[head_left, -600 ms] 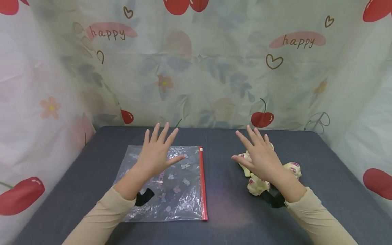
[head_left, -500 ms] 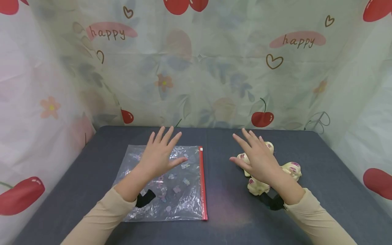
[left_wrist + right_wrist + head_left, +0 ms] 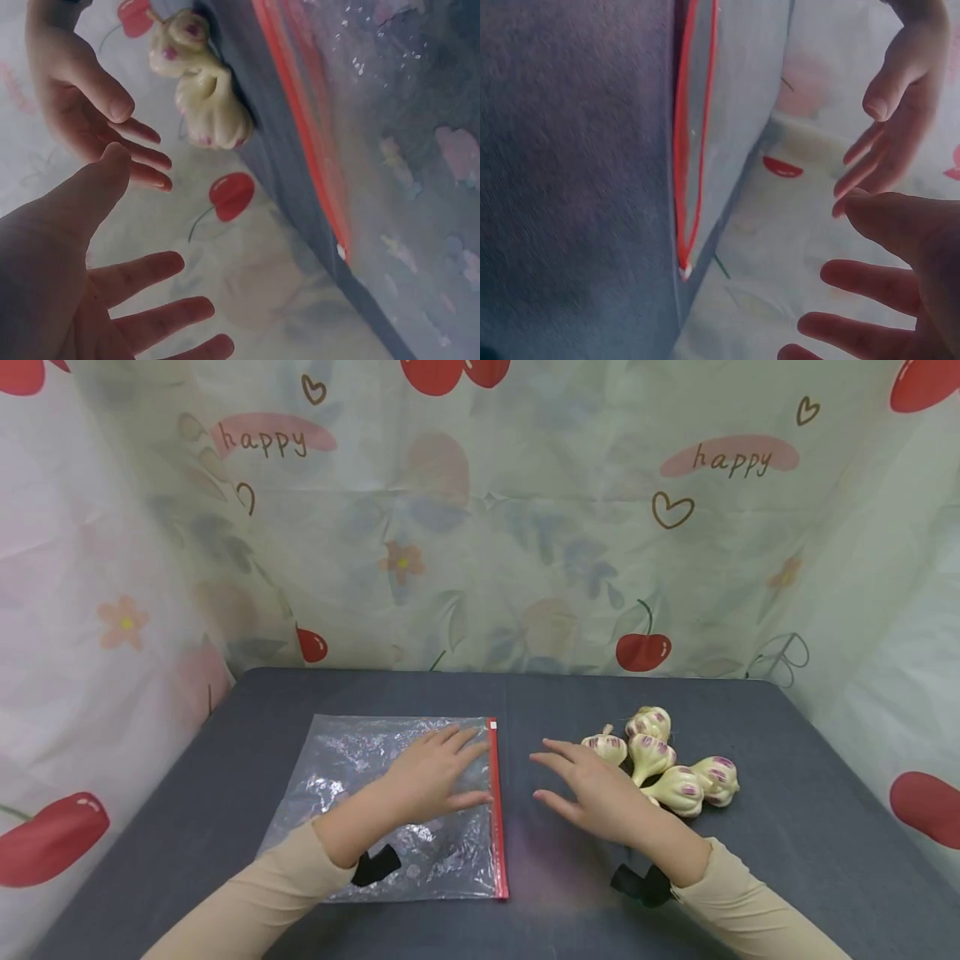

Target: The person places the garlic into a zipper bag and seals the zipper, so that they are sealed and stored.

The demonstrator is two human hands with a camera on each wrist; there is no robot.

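A clear plastic zip bag (image 3: 352,747) with a red zip edge (image 3: 495,814) lies flat on the dark table, zip side to the right. Over its right half hovers my left hand (image 3: 431,777), fingers spread and holding nothing. My right hand (image 3: 600,793) hangs just right of the zip with extended fingers, also holding nothing. Several garlic bulbs (image 3: 651,756), cream with purple marks, are heaped beyond and to the right of it; the hand covers part of the heap. In the left wrist view, garlic bulbs (image 3: 214,112) appear behind both hands.
The dark grey table (image 3: 555,893) has a patterned curtain (image 3: 487,568) with cherries and "happy" lettering behind it and at both sides. Black straps (image 3: 377,865) circle both wrists. Pale printed shapes (image 3: 457,154) show on the bag.
Both hands have come lower and nearer each other: the left moved right towards the zip, the right moved left, uncovering more garlic bulbs. Bag and bulbs have stayed put.
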